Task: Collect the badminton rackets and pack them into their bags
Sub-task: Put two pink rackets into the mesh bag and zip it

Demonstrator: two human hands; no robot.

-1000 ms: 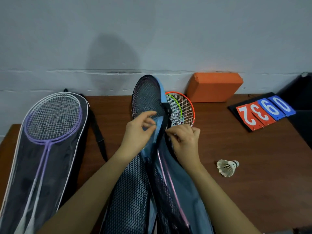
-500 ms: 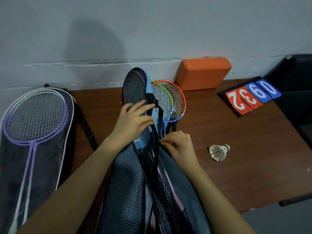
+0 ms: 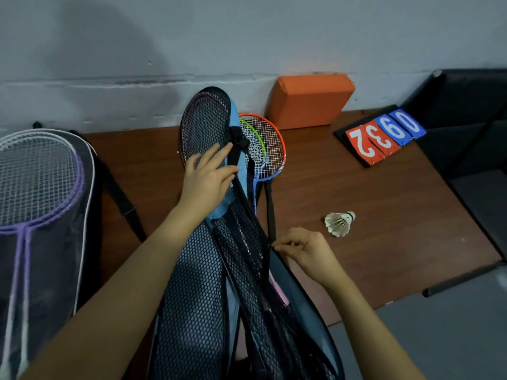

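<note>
While my left hand presses flat on the blue bag, right grip pinches the zipper pull; mesh could snag the teeth.

We note a smooth, matt brown wood table, black open-mesh cloth with blue fabric on the bag, a matt orange foam-like block, and a feathered shuttlecock.

A brown wooden table stands against a grey-painted wall; grey floor shows at lower right, dimly lit.
</note>
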